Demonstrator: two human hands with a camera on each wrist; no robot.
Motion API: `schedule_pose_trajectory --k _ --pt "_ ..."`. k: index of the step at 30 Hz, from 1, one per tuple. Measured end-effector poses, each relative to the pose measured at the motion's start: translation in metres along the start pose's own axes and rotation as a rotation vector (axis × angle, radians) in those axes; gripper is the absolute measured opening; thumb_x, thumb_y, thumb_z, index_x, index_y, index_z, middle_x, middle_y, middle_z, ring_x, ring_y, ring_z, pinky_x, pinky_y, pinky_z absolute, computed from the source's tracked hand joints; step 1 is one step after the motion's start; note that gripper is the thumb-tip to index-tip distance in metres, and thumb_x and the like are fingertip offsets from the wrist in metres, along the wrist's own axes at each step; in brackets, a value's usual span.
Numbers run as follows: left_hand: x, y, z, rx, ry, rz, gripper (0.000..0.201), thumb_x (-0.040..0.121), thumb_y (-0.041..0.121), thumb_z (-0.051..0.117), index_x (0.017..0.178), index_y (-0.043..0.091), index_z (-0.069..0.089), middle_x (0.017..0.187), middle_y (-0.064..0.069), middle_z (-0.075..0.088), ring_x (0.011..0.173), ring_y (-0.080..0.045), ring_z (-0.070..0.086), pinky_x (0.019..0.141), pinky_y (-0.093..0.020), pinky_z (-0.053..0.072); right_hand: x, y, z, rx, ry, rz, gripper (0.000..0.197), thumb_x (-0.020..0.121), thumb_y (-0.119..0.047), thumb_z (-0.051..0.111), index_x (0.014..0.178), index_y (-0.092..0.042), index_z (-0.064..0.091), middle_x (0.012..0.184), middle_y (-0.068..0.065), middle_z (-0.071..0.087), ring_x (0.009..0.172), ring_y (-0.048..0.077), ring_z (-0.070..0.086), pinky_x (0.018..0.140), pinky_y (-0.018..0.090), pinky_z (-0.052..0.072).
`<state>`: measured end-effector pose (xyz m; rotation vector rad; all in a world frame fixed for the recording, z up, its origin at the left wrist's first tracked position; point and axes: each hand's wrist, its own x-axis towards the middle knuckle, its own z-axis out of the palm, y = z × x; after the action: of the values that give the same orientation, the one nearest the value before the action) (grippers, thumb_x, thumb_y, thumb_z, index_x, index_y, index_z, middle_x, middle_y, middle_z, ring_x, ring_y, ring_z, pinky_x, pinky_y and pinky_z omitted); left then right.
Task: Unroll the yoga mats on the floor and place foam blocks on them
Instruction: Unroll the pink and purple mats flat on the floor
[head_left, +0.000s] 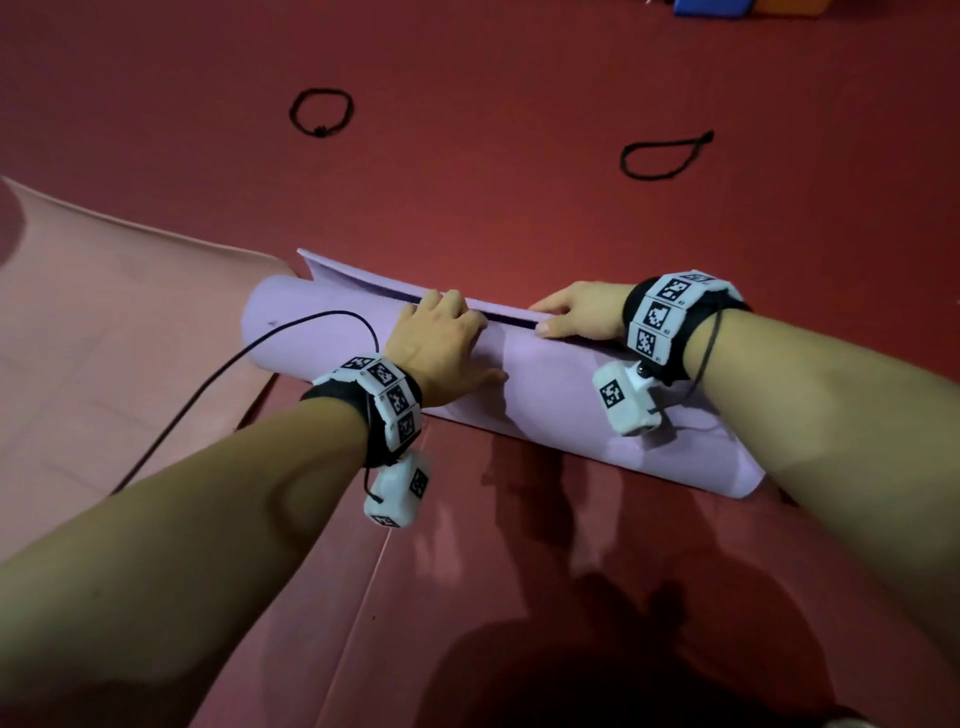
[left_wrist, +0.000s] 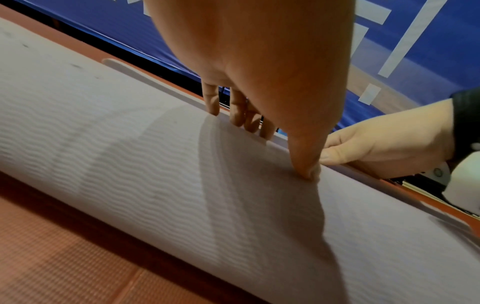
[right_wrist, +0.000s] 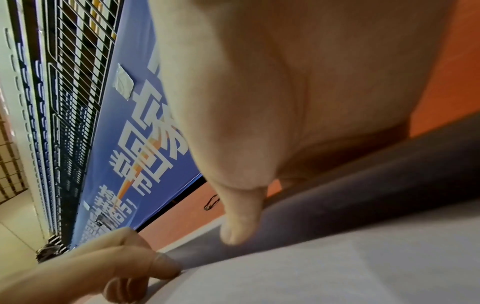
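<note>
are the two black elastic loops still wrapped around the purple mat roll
No, both black elastic loops lie on the red floor beyond the purple mat roll.

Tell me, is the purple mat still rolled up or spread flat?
Mostly rolled. The purple mat is a thick cylinder on the red floor, only its free edge lifted; left hand and right hand grip that edge.
</note>
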<state>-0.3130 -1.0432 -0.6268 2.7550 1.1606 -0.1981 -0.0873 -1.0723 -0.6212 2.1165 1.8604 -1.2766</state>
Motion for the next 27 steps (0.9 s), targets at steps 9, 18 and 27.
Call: schedule_pose_trajectory --k 9,18,27 --pt "-0.006 -0.002 -0.001 0.187 -0.258 0.025 0.110 0.045 0.058 0.089 0.131 0.021 0.033 0.142 0.001 0.037 0.134 -0.022 0.031 0.109 -0.060 0.026 0.015 -0.015 -0.013 -0.147 0.300 0.282 0.034 0.083 -0.042 0.073 0.104 -0.016 0.074 0.103 0.009 0.072 0.090 0.031 0.066 0.084 0.038 0.056" --pt "-0.015 -0.004 0.007 0.357 -0.226 0.063 0.133 0.042 0.056 0.089 0.149 0.029 0.015 0.139 0.000 0.041 0.126 -0.025 0.041 0.107 -0.057 0.029 0.003 -0.018 -0.005 0.025 0.244 0.314 0.027 0.089 -0.033 0.070 0.101 -0.009 0.072 0.086 0.012 0.073 0.068 0.028 0.070 0.078 0.038 0.060" --pt "-0.029 0.001 -0.007 0.241 -0.387 0.122 0.122 0.036 0.063 0.086 0.143 0.035 0.034 0.128 0.006 0.050 0.119 -0.022 0.046 0.095 -0.044 0.043 -0.009 -0.017 0.004 0.200 0.048 0.315 0.019 0.090 -0.012 0.069 0.086 0.007 0.069 0.053 0.011 0.052 0.045 0.024 0.050 0.055 0.032 0.046"
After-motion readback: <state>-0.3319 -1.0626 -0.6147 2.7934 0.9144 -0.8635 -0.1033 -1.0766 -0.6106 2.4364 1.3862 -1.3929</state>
